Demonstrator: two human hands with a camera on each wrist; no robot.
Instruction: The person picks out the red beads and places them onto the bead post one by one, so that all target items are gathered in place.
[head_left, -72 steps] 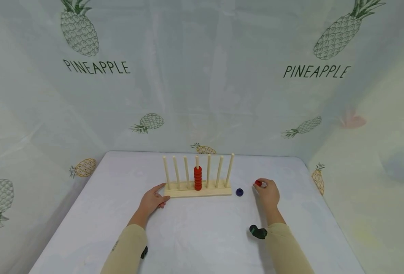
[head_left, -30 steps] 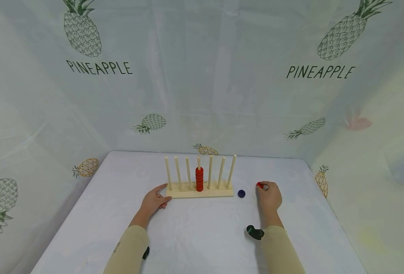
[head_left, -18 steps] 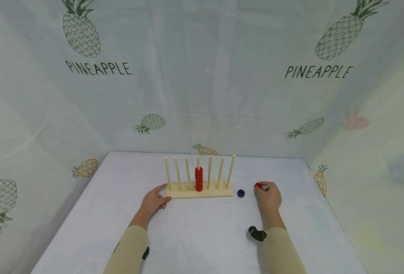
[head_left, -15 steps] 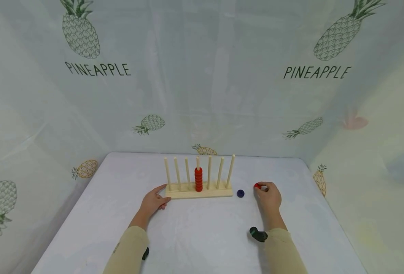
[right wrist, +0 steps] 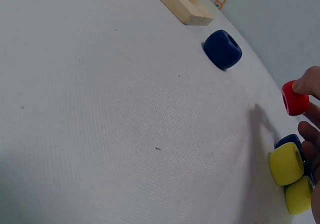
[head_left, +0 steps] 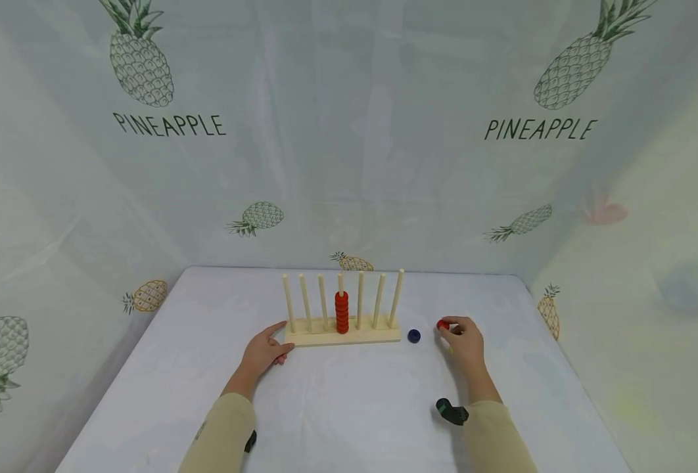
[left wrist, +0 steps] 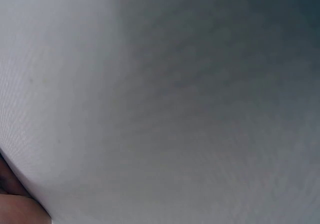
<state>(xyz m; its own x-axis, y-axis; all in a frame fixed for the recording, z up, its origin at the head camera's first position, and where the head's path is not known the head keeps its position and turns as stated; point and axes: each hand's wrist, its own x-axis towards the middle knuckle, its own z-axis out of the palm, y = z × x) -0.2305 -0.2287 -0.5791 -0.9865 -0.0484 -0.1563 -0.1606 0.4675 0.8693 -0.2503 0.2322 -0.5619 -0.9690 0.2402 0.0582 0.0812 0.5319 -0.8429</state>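
Note:
A wooden peg stand [head_left: 313, 339] with a row of upright pegs stands toward the back of the table. Its middle peg carries a stack of red beads [head_left: 342, 314]. With index finger and thumb, my left hand [head_left: 260, 351] grips the stand's left end. To the right, my right hand [head_left: 466, 340] pinches a red bead [right wrist: 295, 101] between thumb and fingers, held above the table in the right wrist view. A dark blue bead [head_left: 414, 336] lies between the stand and that hand. The left wrist view shows mostly blurred white cloth and a bit of hand.
Close by the right hand, the right wrist view shows yellow beads [right wrist: 286, 165] and blue beads [right wrist: 287, 141] grouped on the table, partly hidden by fingers. White cloth [head_left: 337, 407] covers the table, and a pineapple-print sheet [head_left: 349, 164] hangs behind it.
My right forearm has shifted slightly to the right, and the red bead has turned a little in the fingers. A yellow spot now shows beneath that hand. My left hand stays on the stand.

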